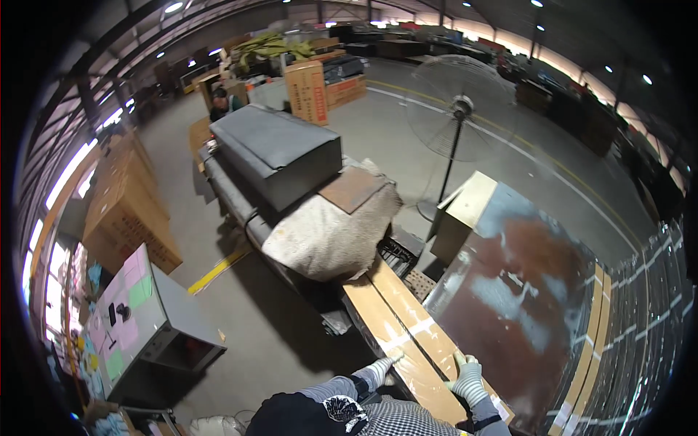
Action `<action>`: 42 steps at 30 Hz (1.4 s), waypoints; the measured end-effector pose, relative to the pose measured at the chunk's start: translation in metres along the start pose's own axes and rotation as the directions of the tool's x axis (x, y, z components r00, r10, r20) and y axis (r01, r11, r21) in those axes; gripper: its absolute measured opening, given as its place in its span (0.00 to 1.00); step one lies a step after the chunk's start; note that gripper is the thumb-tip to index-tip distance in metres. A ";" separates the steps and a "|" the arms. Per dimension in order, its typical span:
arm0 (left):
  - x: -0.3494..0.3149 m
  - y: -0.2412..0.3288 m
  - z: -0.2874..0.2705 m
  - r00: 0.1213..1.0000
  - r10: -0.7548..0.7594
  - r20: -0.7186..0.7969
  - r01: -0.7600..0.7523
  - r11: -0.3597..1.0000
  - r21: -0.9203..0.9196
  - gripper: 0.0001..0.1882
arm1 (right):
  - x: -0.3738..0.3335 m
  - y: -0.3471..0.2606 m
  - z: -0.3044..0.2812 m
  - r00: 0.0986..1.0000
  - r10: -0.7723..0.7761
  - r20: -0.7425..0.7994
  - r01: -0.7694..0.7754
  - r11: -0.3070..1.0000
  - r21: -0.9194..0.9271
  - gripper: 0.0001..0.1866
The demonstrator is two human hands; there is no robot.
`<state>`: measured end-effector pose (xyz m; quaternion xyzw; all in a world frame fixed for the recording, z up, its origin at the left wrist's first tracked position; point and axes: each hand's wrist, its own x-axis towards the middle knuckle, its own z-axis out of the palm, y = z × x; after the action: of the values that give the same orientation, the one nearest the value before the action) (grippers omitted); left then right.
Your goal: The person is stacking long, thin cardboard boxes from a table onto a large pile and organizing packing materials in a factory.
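Two long, narrow brown cardboard packages lie side by side before me, with a dark gap between them and a pale band across. They run away from me to a grey-white cloth cover. My left hand, in a pale glove with a striped cuff, is closed at the left edge of the left package, fingertips on its top. Gloved the same way, my right hand grips the right package, thumb toward the gap. The undersides of both hands are hidden.
A big dark grey box sits beyond the cloth, a person behind it. At right are a stained metal-topped table, a standing fan and a stack of wrapped long packages. A grey cabinet and cartons stand left.
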<state>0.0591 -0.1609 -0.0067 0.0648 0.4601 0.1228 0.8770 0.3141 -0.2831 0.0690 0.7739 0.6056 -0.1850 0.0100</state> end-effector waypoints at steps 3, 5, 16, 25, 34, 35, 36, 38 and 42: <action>0.044 0.038 -0.069 0.987 0.139 -0.074 -0.149 0.979 -0.140 0.41 | 0.055 -0.075 -0.031 0.988 -0.102 -0.114 0.108 0.993 0.054 0.54; 0.029 0.075 -0.031 0.911 0.286 -0.299 -0.242 0.954 0.174 0.57 | 0.071 -0.097 -0.060 0.986 -0.052 -0.157 0.053 0.999 0.002 0.53; 0.019 0.124 -0.037 0.781 0.461 -0.421 -0.420 0.887 0.193 0.68 | 0.125 -0.135 -0.073 0.988 -0.070 -0.135 0.056 0.993 -0.106 0.56; 0.028 0.147 -0.032 0.825 0.437 -0.360 -0.383 0.899 0.214 0.52 | 0.141 -0.142 -0.084 0.994 -0.040 -0.103 0.030 0.995 -0.095 0.58; 0.100 0.163 -0.062 0.897 0.397 -0.194 -0.306 0.242 -0.921 0.34 | 0.139 -0.140 -0.086 0.979 -0.169 -0.117 0.164 0.985 -0.045 0.43; 0.093 0.166 -0.056 0.913 0.339 -0.228 -0.386 0.530 -0.755 0.36 | 0.145 -0.139 -0.085 0.978 -0.165 -0.124 0.161 0.986 -0.041 0.43; 0.086 0.169 -0.050 0.914 0.294 -0.281 -0.401 0.763 -0.507 0.40 | 0.150 -0.138 -0.081 0.983 -0.133 -0.123 0.132 0.991 -0.011 0.45; 0.073 0.170 -0.047 0.870 0.257 -0.421 -0.242 0.966 0.090 0.48 | 0.157 -0.134 -0.076 0.983 -0.138 -0.119 0.143 0.989 0.040 0.50; 0.098 0.160 -0.093 0.790 0.400 -0.465 -0.345 0.916 0.203 0.70 | 0.176 -0.134 -0.062 0.981 -0.168 -0.096 0.175 0.982 0.074 0.53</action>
<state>0.0111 0.0195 -0.1010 0.1674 0.6538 0.2811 0.6823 0.2393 -0.0681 0.1018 0.7260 0.6619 -0.1750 -0.0650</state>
